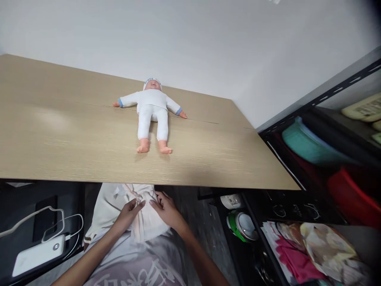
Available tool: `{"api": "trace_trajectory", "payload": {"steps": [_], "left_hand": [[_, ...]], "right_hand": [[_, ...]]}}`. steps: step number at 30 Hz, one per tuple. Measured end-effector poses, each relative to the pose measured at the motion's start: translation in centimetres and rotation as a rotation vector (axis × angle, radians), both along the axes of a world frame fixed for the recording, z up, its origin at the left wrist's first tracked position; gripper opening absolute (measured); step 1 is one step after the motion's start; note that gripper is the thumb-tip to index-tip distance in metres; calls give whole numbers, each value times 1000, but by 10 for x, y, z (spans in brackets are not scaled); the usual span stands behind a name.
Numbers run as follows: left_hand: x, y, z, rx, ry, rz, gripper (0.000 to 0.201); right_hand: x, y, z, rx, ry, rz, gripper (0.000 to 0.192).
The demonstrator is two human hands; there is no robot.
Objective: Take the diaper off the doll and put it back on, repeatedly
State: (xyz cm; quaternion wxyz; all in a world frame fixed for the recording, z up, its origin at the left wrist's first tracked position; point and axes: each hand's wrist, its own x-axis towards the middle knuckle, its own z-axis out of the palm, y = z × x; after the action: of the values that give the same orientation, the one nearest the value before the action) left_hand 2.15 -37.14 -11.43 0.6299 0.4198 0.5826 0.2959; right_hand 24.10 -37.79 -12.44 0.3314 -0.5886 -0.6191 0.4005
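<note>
A pale, cream-coloured cloth (147, 226) lies bunched in the lap, below the table's front edge. My left hand (130, 212) pinches a gathered part of it between thumb and fingers. At the cloth's right side my right hand (166, 208) is closed on it, thumb on top and fingers partly hidden behind. What kind of cloth it is, I cannot make out. On the table lies a baby doll (152, 105) on its back, in a white outfit and cap with blue cuffs, arms spread and feet towards me. Neither hand touches the doll.
The wooden table (74, 151) reaches back to a white wall. Left below it, a white power bank (38, 256) with cables rests on a black surface. To the right stand dark shelves with a teal basin (312, 145), a red container (354, 194) and a pink cloth (294, 258).
</note>
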Motion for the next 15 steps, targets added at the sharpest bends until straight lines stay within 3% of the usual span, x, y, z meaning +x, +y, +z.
{"api": "trace_trajectory", "payload": {"steps": [3, 7, 10, 12, 15], "left_hand": [[2, -23, 27, 14, -74, 50, 77], [-14, -91, 76, 115, -12, 74, 69], [-23, -127, 105, 181, 10, 39, 65], [-22, -128, 118, 241, 37, 25, 67], [-13, -101, 129, 288, 61, 51, 72]], "right_hand": [[-6, -15, 35, -85, 90, 53, 27], [2, -73, 113, -144, 216, 88, 28], [7, -110, 157, -58, 262, 62, 29], [6, -115, 172, 38, 254, 20, 35], [0, -98, 175, 106, 227, -29, 34]]}}
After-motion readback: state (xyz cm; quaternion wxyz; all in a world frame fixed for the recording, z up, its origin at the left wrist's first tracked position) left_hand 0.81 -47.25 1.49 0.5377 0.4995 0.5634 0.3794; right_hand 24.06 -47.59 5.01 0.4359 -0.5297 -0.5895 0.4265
